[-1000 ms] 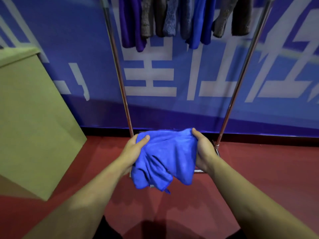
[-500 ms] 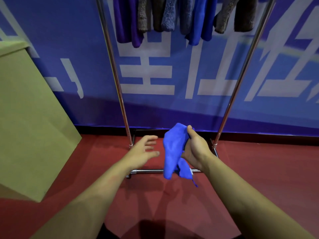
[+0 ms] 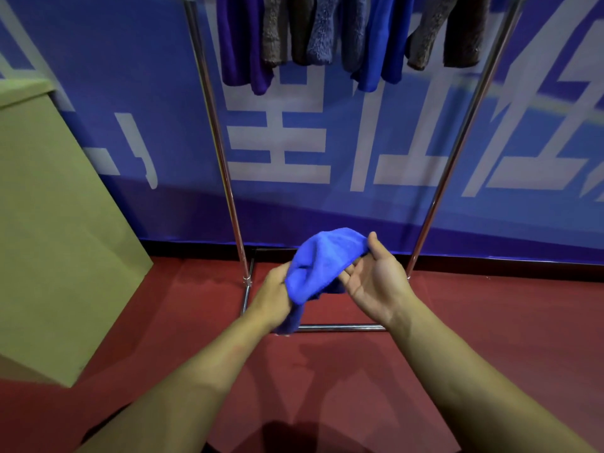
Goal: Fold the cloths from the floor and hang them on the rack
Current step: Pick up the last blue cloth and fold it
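A bright blue cloth point(image 3: 322, 259) is bunched between my two hands, above the red floor in front of the rack. My left hand point(image 3: 273, 295) grips its lower left part, and a tail of cloth hangs below that hand. My right hand point(image 3: 372, 277) is turned palm up with the thumb pressed on the cloth's upper right edge and the fingers under it. The metal rack point(image 3: 225, 178) stands just behind, with several purple, brown, grey and blue cloths point(image 3: 376, 44) hanging from its top.
A tall tan cardboard box point(image 3: 49, 223) stands at the left on the red floor point(image 3: 327, 371). A blue banner wall with white characters point(image 3: 294, 152) closes the back. The rack's base bar point(image 3: 340, 328) lies on the floor under my hands.
A second ago both hands held the cloth spread wide. Then the left hand let go while the right kept it hanging. Now the left hand grips it again, lower down.
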The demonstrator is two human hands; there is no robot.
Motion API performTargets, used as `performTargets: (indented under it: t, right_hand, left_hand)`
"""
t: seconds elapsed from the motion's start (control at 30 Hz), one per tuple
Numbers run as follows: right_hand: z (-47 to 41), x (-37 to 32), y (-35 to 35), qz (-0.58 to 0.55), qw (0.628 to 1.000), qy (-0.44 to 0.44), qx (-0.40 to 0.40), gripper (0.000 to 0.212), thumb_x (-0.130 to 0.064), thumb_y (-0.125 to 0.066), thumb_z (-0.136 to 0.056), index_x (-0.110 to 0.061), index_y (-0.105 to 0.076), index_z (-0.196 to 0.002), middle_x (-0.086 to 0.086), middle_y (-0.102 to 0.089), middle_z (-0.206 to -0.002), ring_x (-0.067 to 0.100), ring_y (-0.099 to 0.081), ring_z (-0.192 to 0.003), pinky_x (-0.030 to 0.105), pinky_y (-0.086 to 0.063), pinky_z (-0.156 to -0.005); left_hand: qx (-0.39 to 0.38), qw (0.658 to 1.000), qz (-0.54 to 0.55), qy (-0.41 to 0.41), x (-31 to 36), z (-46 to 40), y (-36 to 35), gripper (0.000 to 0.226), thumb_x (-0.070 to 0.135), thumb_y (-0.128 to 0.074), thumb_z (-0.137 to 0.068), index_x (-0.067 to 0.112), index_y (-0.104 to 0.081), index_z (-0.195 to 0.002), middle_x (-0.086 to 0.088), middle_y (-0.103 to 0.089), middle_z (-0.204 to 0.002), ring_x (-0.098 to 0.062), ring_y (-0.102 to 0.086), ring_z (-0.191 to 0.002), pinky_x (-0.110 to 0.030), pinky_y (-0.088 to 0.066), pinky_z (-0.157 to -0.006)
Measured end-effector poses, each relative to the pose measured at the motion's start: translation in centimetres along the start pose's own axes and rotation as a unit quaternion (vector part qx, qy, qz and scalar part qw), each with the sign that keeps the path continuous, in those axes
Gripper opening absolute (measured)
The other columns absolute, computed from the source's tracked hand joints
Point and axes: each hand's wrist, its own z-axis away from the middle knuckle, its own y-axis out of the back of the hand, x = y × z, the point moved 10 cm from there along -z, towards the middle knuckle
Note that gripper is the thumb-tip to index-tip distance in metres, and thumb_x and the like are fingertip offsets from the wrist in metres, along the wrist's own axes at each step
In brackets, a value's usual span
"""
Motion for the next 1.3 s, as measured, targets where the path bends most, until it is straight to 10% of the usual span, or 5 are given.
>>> performTargets:
  t: [0.33,0.5,0.67,1.07,1.3]
  right_hand:
    - [-0.8,0.1,3.0,0.241,0.968,0.028,0.058,0.071,-0.066,-0.037,-0.099,-0.008,-0.065,-0.129,0.010,-0.068,-0.128,0.022,-0.062,-0.122,0.039,-0.043,-0.113]
    - [-0.9,3.2,5.1,0.147,0.984,-0.070,0.076,0.090,-0.085,-0.050,-0.079,-0.010,-0.065,-0.128,0.017,-0.064,-0.135,0.037,-0.062,-0.123,0.056,-0.044,-0.108]
    - [1.4,9.9,2.7,0.147,0.948,-0.267,-0.090,0.125,-0.100,-0.032,-0.069,-0.001,-0.053,-0.143,0.028,-0.046,-0.150,0.045,-0.044,-0.140,0.057,-0.025,-0.121]
    - [-0.6,4.4,2.0,0.139,0.988,-0.055,-0.029,0.047,-0.031,-0.057,-0.098,0.000,-0.061,-0.133,0.024,-0.067,-0.128,0.040,-0.063,-0.121,0.050,-0.052,-0.100]
    - [-1.1,-2.5,4.7,0.194,0.973,0.093,0.089,0.027,-0.026,-0.054,-0.103,-0.003,-0.069,-0.103,0.010,-0.073,-0.085,0.017,-0.067,-0.070,0.026,-0.055,-0.061]
  left_hand:
    - [-0.050,0.893,0.412,0.172,-0.4,1.7,-1.9,0.060,0.038,-0.039,-0.092,-0.003,-0.064,-0.127,-0.023,-0.066,-0.127,-0.036,-0.063,-0.120,-0.045,-0.045,-0.107]
    - [-0.102,0.868,0.470,0.124,2.6,2.1,-1.2,0.050,0.037,-0.043,-0.081,0.003,-0.079,-0.083,-0.018,-0.076,-0.088,-0.031,-0.074,-0.081,-0.034,-0.059,-0.071]
    - [-0.016,0.845,0.521,0.121,1.1,1.3,1.9,0.037,0.035,-0.054,-0.085,0.007,-0.066,-0.105,-0.015,-0.067,-0.102,-0.034,-0.067,-0.095,-0.041,-0.049,-0.095]
    - [-0.002,0.857,0.502,0.116,0.3,0.6,4.6,0.020,0.016,-0.049,-0.081,0.012,-0.065,-0.091,-0.012,-0.066,-0.095,-0.031,-0.067,-0.087,-0.040,-0.046,-0.087]
    - [0.005,0.939,0.313,0.142,-2.4,-0.1,5.2,0.032,0.013,-0.044,-0.105,0.011,-0.063,-0.131,-0.006,-0.077,-0.106,-0.017,-0.073,-0.092,-0.032,-0.057,-0.083]
